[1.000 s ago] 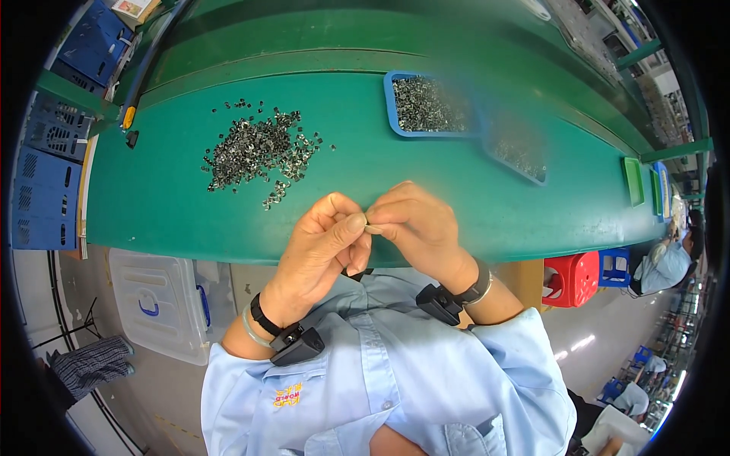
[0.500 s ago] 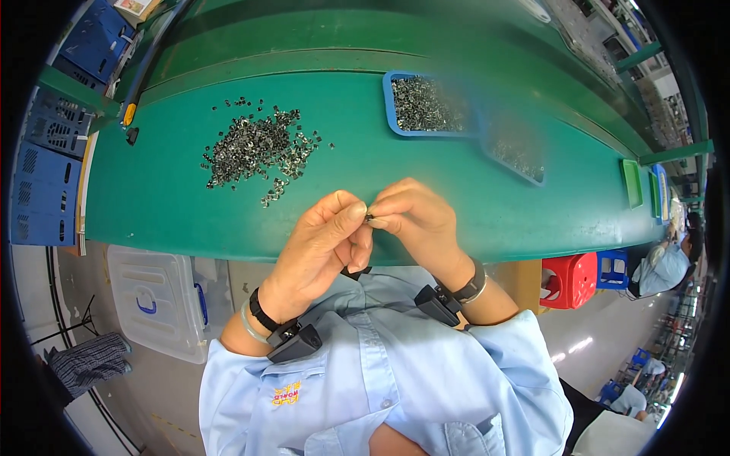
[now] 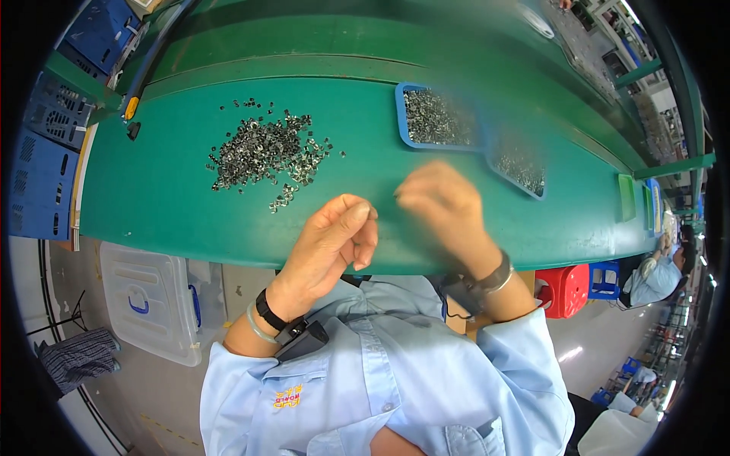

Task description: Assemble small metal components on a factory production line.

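My left hand (image 3: 331,239) hovers over the near edge of the green table (image 3: 167,220), thumb and forefinger pressed together, the other fingers curled. Whether a small piece sits in that pinch is too small to make out. To its right, my right hand (image 3: 445,201) is blurred by motion, its fingers drawn together; a tiny dark speck shows at their tips, not clear enough to name. Beyond my left hand lies a loose pile of small black and silvery parts (image 3: 262,152). Two blue trays, one nearer the middle (image 3: 401,114) and one further right (image 3: 517,186), hold similar parts.
A yellow-and-black tool (image 3: 131,108) is at the table's far left, beside blue crates (image 3: 46,178). Below the table edge stand a clear lidded box (image 3: 144,300) and a red stool (image 3: 564,290). Green trays (image 3: 626,197) lie at the right end. Another person (image 3: 655,277) sits further right.
My hands, fingertips together around a tiny dark piece half a second ago, are now apart. The right one has moved right and away from me, towards the blue trays; the left has stayed nearly in place.
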`<state>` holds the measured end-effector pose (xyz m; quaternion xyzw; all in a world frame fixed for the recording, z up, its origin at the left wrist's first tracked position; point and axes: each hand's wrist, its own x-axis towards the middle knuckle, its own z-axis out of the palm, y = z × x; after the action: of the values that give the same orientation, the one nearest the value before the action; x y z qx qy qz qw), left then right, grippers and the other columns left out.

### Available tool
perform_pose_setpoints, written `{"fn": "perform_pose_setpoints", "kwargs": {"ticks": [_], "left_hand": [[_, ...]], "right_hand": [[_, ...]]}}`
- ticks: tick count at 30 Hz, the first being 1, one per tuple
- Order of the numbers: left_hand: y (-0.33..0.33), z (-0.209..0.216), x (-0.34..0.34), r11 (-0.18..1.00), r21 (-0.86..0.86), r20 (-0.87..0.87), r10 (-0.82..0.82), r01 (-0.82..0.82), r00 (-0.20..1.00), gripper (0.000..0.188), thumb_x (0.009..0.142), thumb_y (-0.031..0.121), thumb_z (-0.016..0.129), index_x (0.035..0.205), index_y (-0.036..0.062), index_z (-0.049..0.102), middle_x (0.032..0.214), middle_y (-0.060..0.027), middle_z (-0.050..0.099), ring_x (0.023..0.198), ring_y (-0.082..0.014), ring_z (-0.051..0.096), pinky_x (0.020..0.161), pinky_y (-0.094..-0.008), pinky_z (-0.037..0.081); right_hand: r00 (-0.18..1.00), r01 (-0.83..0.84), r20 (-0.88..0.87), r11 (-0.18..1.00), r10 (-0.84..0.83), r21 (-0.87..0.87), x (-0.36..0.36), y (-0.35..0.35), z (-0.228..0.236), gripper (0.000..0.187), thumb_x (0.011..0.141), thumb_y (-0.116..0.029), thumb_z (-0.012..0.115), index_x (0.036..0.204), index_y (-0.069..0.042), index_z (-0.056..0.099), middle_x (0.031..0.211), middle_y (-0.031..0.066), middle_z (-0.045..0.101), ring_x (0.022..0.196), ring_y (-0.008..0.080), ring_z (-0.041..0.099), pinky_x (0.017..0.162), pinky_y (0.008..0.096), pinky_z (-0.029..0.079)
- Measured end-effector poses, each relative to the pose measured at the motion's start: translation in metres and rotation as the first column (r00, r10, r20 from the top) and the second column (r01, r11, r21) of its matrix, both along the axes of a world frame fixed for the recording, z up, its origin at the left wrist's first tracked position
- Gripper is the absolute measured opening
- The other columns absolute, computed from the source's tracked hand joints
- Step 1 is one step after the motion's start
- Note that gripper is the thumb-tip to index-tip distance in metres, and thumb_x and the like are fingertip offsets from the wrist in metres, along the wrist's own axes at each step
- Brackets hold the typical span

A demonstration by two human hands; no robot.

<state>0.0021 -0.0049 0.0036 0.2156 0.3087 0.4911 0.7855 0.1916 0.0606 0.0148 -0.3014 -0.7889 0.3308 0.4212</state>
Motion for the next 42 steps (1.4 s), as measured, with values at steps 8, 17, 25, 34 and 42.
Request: {"fn": "perform_pose_setpoints", "kwargs": {"ticks": [8,17,25,34,42], "left_hand": [[-0.009,-0.025,-0.027,0.998,-0.036,0.060,0.055,-0.053,0.997,0.018,0.095,0.023,0.053,0.092,0.0053,0.053,0.069,-0.0038,0.055,0.053,-0.0115,0.049,0.047,-0.0248,0.038],[-0.007,-0.024,-0.032,0.996,-0.057,0.093,0.079,-0.074,0.993,0.016,0.095,0.021,0.053,0.093,0.0048,0.053,0.069,-0.0038,0.055,0.053,-0.0108,0.050,0.047,-0.0242,0.038],[0.001,-0.011,-0.028,0.991,-0.006,-0.101,0.136,-0.137,0.986,0.017,0.095,0.021,0.052,0.100,0.0043,0.052,0.077,-0.0047,0.057,0.058,-0.0108,0.052,0.049,-0.0237,0.041],[0.006,-0.031,-0.019,0.994,-0.042,0.196,0.107,-0.100,0.975,0.017,0.096,0.019,0.051,0.102,0.0044,0.052,0.085,-0.0068,0.059,0.062,-0.0117,0.054,0.051,-0.0260,0.044],[0.011,-0.033,-0.020,0.995,0.018,0.154,0.092,-0.096,0.984,0.014,0.096,0.016,0.048,0.102,0.0038,0.052,0.089,-0.0078,0.059,0.066,-0.0136,0.054,0.054,-0.0273,0.045]], "right_hand": [[0.805,0.288,0.431,0.904,-0.407,0.317,0.003,0.076,0.004,0.012,0.080,-0.010,0.064,0.091,-0.005,0.065,0.089,0.0097,0.062,0.084,0.0259,0.060,0.073,0.0332,0.048],[0.839,-0.138,0.544,0.966,-0.002,0.218,-0.059,0.071,-0.026,0.016,0.081,-0.013,0.064,0.095,-0.007,0.065,0.084,0.0095,0.058,0.084,0.0282,0.058,0.072,0.0358,0.048],[0.929,-0.167,0.319,0.983,0.185,-0.083,-0.049,0.042,-0.002,0.016,0.082,-0.016,0.065,0.095,-0.006,0.065,0.087,0.0071,0.060,0.083,0.0234,0.059,0.072,0.0332,0.048],[0.927,-0.074,0.372,0.995,0.044,0.066,-0.035,0.041,0.005,0.016,0.082,-0.017,0.064,0.093,-0.006,0.065,0.083,0.0095,0.060,0.080,0.0272,0.058,0.071,0.0372,0.047],[0.705,-0.118,0.655,0.864,-0.274,0.489,-0.043,0.152,0.000,0.015,0.079,-0.016,0.064,0.091,-0.008,0.065,0.084,0.0083,0.060,0.083,0.0289,0.057,0.074,0.0395,0.046]]}}
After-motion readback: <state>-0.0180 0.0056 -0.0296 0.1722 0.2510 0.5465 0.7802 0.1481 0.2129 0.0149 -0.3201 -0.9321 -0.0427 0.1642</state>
